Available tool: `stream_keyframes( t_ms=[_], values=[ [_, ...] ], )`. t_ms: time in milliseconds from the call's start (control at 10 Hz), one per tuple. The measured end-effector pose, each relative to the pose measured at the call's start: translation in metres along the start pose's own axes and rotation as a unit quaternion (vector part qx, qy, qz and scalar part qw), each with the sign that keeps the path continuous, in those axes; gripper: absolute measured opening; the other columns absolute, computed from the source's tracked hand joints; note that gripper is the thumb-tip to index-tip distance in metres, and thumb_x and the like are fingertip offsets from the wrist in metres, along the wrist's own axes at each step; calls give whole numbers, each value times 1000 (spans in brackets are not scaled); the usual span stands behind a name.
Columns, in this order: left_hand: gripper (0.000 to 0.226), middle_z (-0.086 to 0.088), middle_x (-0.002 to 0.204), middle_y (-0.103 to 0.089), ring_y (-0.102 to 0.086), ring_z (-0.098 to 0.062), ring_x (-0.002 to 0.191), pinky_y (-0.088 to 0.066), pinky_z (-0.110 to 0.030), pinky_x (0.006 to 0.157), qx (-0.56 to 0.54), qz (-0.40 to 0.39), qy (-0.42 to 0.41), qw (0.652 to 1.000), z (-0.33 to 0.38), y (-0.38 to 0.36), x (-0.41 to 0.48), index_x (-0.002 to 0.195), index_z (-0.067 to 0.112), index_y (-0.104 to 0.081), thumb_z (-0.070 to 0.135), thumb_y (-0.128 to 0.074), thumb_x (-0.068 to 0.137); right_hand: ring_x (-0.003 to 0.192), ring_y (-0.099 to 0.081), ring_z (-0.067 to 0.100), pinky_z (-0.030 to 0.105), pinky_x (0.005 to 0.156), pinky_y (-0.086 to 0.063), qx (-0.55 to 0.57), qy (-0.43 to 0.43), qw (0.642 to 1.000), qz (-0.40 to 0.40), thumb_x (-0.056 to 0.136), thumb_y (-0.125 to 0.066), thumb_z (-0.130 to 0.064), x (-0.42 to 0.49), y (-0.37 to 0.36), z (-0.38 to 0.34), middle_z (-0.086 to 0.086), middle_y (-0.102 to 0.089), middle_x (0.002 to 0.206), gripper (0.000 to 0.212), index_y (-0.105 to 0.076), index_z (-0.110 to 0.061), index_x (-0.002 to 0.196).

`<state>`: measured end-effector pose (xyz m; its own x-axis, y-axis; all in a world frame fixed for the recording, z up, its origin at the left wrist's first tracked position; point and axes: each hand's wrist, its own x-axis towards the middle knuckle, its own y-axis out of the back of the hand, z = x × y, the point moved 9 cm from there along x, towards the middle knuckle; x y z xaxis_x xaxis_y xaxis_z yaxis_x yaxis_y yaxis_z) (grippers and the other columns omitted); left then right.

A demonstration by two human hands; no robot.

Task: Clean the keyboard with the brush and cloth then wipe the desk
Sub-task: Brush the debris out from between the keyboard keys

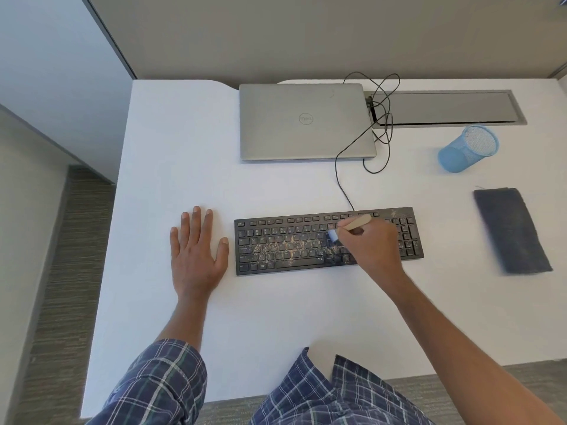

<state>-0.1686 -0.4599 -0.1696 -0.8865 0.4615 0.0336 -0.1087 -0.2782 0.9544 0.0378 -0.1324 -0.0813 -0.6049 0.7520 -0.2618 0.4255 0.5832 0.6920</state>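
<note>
Head view puts the job early: right hand [368, 244] grips the brush [357, 223] on the crumb-strewn keyboard [288, 240] (left hand [196, 256] flat, fingers spread, on the desk [276, 317]), cloth [512, 231] untouched

Right hand [369, 242] gripping brush [352, 223] over dusty keyboard [291, 246], left hand [198, 251] flat on desk [276, 317].

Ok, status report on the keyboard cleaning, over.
Right hand grips brush, bristles on dusty keyboard. Left hand flat on desk, holding nothing. Cloth lies unused to the right. Cable behind keyboard, not obstructing.
</note>
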Motion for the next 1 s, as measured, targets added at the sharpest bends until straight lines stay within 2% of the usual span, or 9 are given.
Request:
stream_keyframes(
  t_ms=[100,200,300,400,600,700,800,900,1000],
  values=[
    [72,1,182,-11,-1,-22,168,-9,-54,135,-2,4,-2,1000,0,1,-1,172,25,-22,49,-38,107,65,-72,14,28,61,-57,19,-11,998,52,83,-76,-17,8,10,-4,-15,-74,66,10,-85,-22,84],
    [72,1,182,-11,-2,-22,168,-9,-54,135,-3,3,-3,1000,0,0,-1,172,24,-22,49,-38,107,64,-73,20,37,60,-61,18,-10,999,38,82,-76,-18,7,3,-3,-14,-73,63,10,-84,-23,82],
    [72,1,182,-10,-1,-22,168,-8,-54,135,1,-3,-1,1000,0,-1,1,172,24,-22,50,-36,106,65,-73,26,39,63,-61,4,-9,1000,11,81,-80,-22,2,-3,1,-6,-73,60,5,-82,-24,77],
    [72,1,182,-9,-1,-22,168,-7,-54,135,1,-4,0,1000,0,-1,1,173,24,-21,50,-35,106,65,-73,24,40,66,-62,-1,-5,1000,-9,81,-81,-21,-1,-2,2,-5,-74,61,6,-81,-25,77],
    [72,1,182,-10,-2,-23,168,-7,-53,135,1,-3,0,1000,0,0,0,172,24,-22,50,-36,106,64,-73,18,34,65,-60,14,-2,999,35,83,-75,-18,7,10,-3,-11,-74,62,10,-83,-23,80],
    [72,1,182,-10,-2,-23,168,-7,-53,135,2,-3,-1,1000,1,0,0,172,24,-22,50,-36,106,51,-59,5,26,56,-48,18,-7,999,34,84,-76,-20,8,3,-3,-12,-71,59,10,-83,-27,83],
    [72,1,182,-10,-2,-22,168,-7,-54,135,3,-4,-2,1000,1,0,0,172,24,-22,50,-36,106,48,-54,1,23,56,-43,-12,8,1000,15,86,-76,-23,3,-3,-3,-15,-68,58,9,-83,-30,84],
    [72,1,182,-10,-2,-23,168,-7,-53,135,3,-4,0,1000,0,0,0,172,24,-22,50,-36,106,48,-52,3,21,53,-40,-33,12,999,-23,88,-78,-21,-2,-4,0,-11,-73,65,8,-84,-25,85],
    [72,0,182,-11,-3,-23,168,-7,-53,135,3,-2,-1,1000,1,1,0,172,24,-23,50,-36,106,49,-59,6,21,50,-45,-40,9,999,-26,88,-75,-18,-1,1,1,-11,-74,64,12,-84,-26,86]
  ],
)
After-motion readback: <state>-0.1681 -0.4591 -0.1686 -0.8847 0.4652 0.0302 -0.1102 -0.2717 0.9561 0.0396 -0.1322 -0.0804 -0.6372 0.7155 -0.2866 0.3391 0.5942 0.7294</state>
